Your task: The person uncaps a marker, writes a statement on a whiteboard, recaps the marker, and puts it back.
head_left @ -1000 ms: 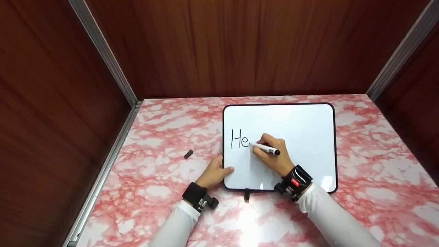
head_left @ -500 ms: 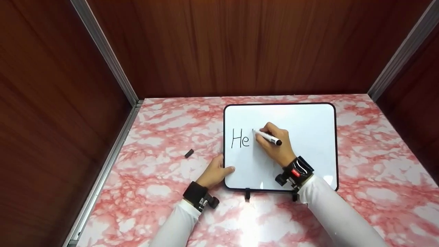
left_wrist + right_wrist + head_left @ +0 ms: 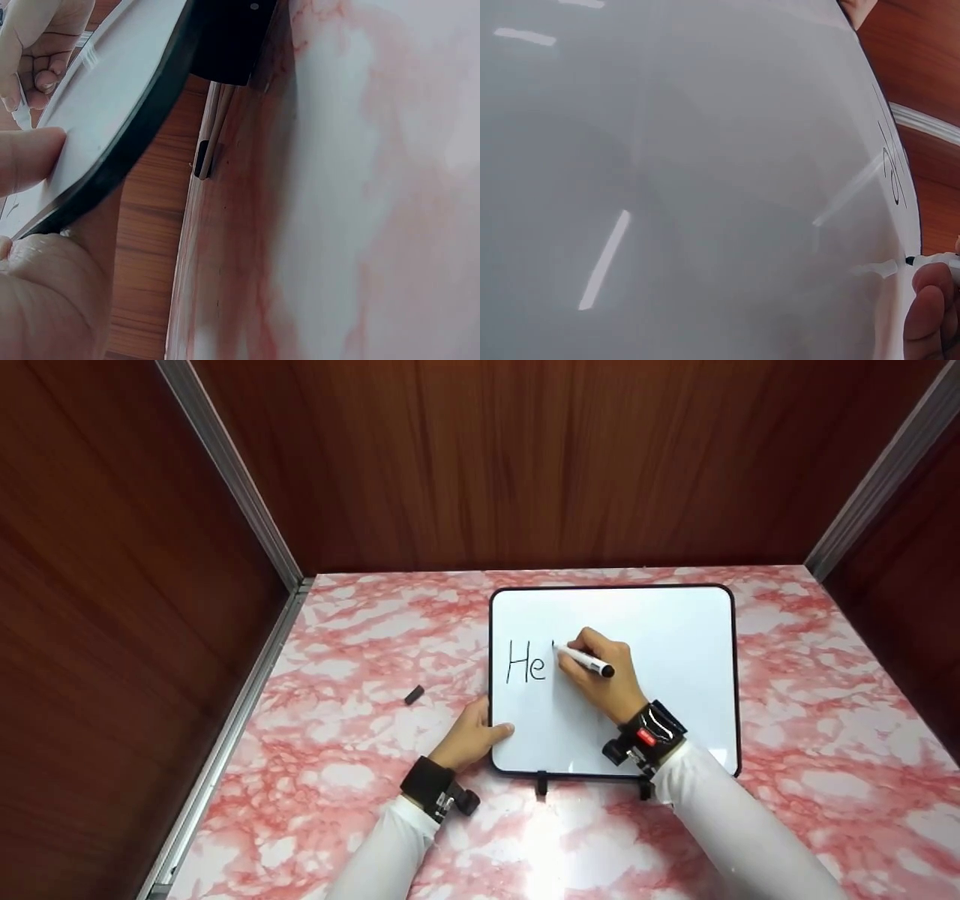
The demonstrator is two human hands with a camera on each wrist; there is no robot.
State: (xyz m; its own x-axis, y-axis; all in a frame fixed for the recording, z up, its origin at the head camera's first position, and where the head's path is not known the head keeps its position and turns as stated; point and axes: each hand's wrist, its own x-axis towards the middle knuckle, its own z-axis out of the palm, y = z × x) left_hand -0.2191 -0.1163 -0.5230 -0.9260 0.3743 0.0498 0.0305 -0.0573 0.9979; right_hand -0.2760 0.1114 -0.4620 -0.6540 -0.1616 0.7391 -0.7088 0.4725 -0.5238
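Observation:
A black-framed whiteboard (image 3: 637,615) leans on a stand and carries the handwritten letters "He" (image 3: 526,662) at its left. My left hand (image 3: 469,733) grips its lower left edge, thumb on the white face and the other fingers behind. In the left wrist view the thumb (image 3: 34,159) lies against the board's surface. My right hand (image 3: 606,671) pinches a white marker (image 3: 589,660) with a black end. The marker's tip meets the board right of the "e", at the top of a short dark stroke. The right wrist view shows the dark tip (image 3: 910,261) at the board's surface.
A small black marker cap (image 3: 414,694) lies on the red-and-white marbled table (image 3: 352,645), left of the board. Short black stand feet (image 3: 541,784) stick out below the board. Brown wood-grain panels (image 3: 495,465) with metal corner strips enclose the back and sides.
My right hand has lifted the marker from the end of the "e" to a higher spot on its right, where a short stroke now begins. The left hand keeps its hold.

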